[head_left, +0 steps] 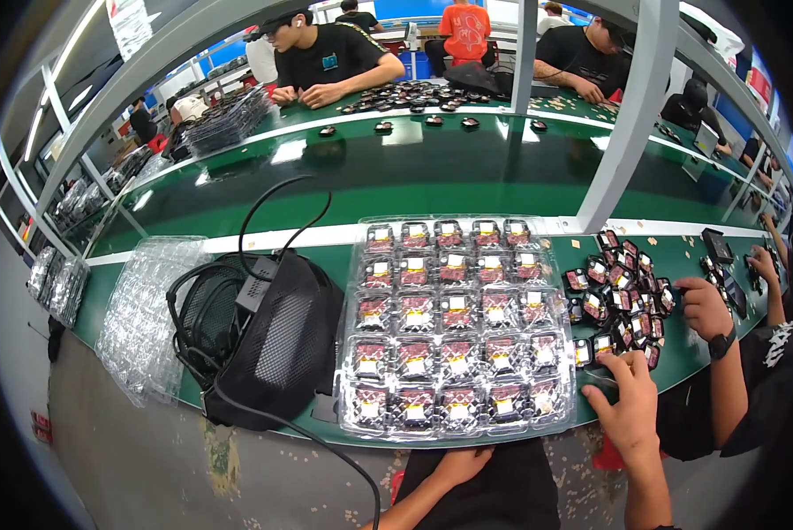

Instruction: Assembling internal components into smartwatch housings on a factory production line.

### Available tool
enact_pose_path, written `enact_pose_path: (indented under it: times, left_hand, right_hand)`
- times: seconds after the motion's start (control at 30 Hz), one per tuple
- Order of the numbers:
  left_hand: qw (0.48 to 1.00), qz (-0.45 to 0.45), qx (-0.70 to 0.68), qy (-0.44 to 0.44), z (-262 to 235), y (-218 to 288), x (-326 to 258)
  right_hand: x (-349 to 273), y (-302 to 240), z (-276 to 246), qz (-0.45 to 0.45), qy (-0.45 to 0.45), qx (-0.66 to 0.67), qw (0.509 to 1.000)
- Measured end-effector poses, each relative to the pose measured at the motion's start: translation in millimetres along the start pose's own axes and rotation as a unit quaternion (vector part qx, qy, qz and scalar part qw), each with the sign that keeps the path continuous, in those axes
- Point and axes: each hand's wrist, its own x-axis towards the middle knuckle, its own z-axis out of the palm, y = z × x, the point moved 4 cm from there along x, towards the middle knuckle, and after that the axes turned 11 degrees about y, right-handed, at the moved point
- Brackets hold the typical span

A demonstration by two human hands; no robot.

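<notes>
My right hand [628, 405] is at the near edge of a pile of small black devices [622, 296] with dark red and white faces. Its thumb and index finger are apart, the index fingertip close to a device [602, 345]; I cannot tell if it touches. Left of the pile lies a clear plastic tray [356, 305], its rows of pockets filled with the same devices. My left hand [460, 464] is low, below the tray's front edge and over my dark clothing; its fingers are mostly hidden.
A co-worker's hand [706, 307] with a dark watch reaches the pile's right side. Left of the tray sit a black mesh bag [286, 331] with cables and a stack of clear trays [145, 309]. A grey post [630, 124] rises behind; across the green conveyor [370, 190], people work.
</notes>
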Motion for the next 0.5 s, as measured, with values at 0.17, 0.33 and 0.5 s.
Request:
enact_pose_path:
  times: [0.17,0.33,0.5]
  left_hand:
    - [0.994,-0.095,0.001,-0.061,6,-8,-10]
    - [0.996,-0.071,-0.029,-0.055,6,3,-12]
    - [0.995,-0.058,-0.024,-0.071,7,16,-8]
  right_hand:
    - [1,-2,-2,-0.029,0.029,0.001,0.999]
    - [-2,11,4,-0.031,0.025,0.026,0.999]
    - [7,-4,0,0.006,0.050,-0.005,0.999]
